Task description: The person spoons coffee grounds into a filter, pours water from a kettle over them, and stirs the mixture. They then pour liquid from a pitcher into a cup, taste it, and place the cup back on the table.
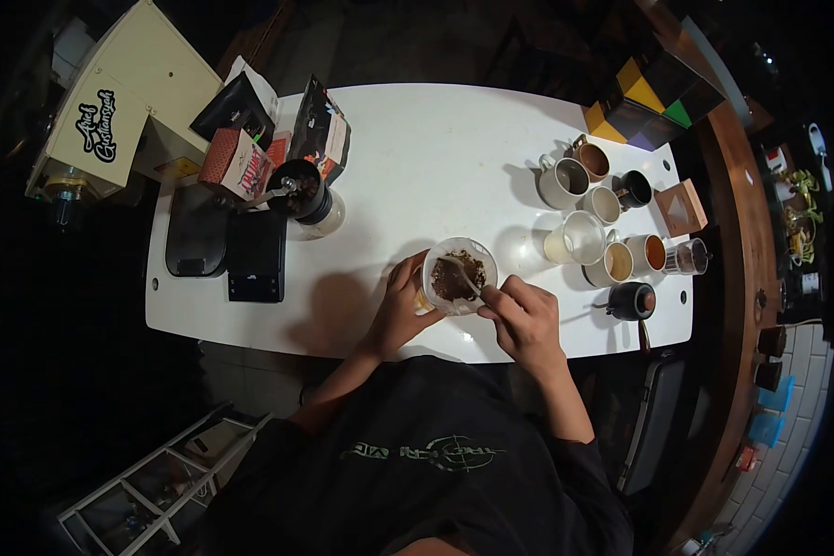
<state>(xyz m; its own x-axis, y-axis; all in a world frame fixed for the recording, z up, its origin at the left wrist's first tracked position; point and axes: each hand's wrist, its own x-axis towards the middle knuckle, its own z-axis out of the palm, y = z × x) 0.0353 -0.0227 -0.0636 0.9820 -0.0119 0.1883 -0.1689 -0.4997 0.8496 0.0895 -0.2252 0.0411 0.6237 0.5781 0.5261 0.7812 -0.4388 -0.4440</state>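
Near the table's front edge, my left hand is wrapped round the side of a clear cup. Inside the cup is a dark brown, grainy mass with paler patches. My right hand pinches the handle of a spoon, which slants down over the cup's rim into the dark contents. Its tip is partly hidden there. Just right of the cup, a clear-rimmed pitcher stands on the table, apart from my right hand.
On the white table, several mugs and a small black pot stand at right. A hand grinder, a jar, a flat black device and bags occupy the left, beside a cream machine.
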